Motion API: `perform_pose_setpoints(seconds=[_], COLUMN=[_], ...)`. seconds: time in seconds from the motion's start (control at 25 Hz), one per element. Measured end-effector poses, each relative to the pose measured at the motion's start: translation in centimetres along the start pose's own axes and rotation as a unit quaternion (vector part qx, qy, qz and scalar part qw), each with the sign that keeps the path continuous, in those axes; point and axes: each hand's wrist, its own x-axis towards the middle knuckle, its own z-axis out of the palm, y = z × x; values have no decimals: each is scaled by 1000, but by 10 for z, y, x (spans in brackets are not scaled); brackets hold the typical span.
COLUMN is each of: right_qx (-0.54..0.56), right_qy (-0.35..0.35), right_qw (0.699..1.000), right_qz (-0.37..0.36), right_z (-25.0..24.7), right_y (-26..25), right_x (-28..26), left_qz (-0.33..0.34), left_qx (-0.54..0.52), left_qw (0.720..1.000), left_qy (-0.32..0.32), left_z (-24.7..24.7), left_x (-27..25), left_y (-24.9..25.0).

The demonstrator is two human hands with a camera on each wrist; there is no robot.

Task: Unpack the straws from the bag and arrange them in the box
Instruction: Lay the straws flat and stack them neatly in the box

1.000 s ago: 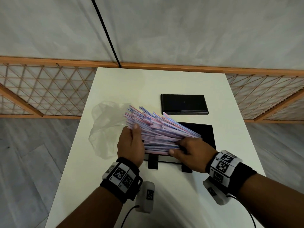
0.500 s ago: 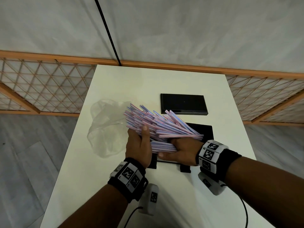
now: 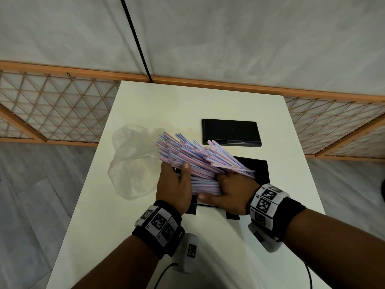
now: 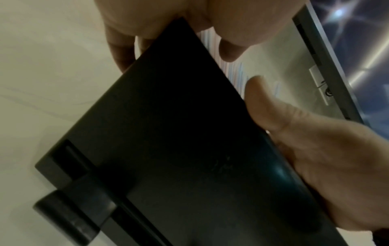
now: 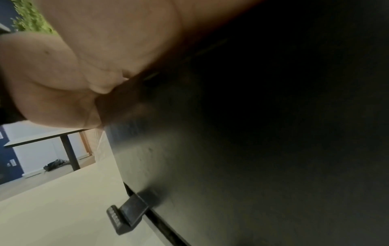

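Note:
A thick fanned bundle of pink, white and blue striped straws is held between both hands over the black box. My left hand grips the bundle's left part, thumb laid on top. My right hand holds its near right end, thumb under the lowest straws. The straws tilt up toward the far left and hide most of the box. The left wrist view shows the box's dark wall, some straws and my left thumb. The right wrist view shows the box and my palm.
An empty clear plastic bag lies crumpled on the white table left of the hands. The flat black lid lies farther back. Two black latches stick out at the box's near side. A wooden lattice railing runs behind the table.
Both hands have drawn closer together on the bundle. The right hand has slid left along the straws. The straws fan out more steeply than a second ago.

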Motion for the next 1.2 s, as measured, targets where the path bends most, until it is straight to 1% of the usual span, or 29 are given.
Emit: perform_pose_setpoints(seconds=[0.12,0.2,0.24,0.36,0.48,0.6,0.68,0.8,0.88,0.96,1.08,1.16,1.2], right_qx=[65,95,108,127,153,131,121,145,119,120,124,123,117], right_qy=[24,15,10,-8,-3,-53,-67,-58,-47,-47,-27,-14,-14], right_qw=[997,995,994,990,984,989,990,986,989,990,990,991,991], right_qz=[-15,-5,-12,-52,-89,-53,-38,-56,-68,-61,-56,-56,-56], right_z=[-1,-3,0,1,-7,-12,-11,-9,-8,-7,-7,-8,-11], right_y=[8,12,13,9,4,2,-2,-3,-5,-7,-7,-8,-9], right_x=[-5,-8,-7,-1,5,11,16,18,18,18,17,15,13], left_qz=[-32,-39,-40,-44,-40,-33,-41,-51,-40,-42,-75,-94,-92], left_qx=[-4,-10,-15,-41,-61,-79,-99,-164,-176,-165,-184,-184,-177], left_qw=[999,999,999,998,997,995,991,976,973,975,972,973,976], left_qy=[2,2,0,0,12,43,76,135,146,143,127,100,89], left_z=[-4,-5,-4,0,0,-1,-2,-7,-10,-11,-9,-9,-9], left_x=[2,3,2,2,3,8,11,16,18,19,19,18,17], left_y=[-3,-6,-6,-4,-4,-7,-5,-1,0,-1,-3,-3,-1])
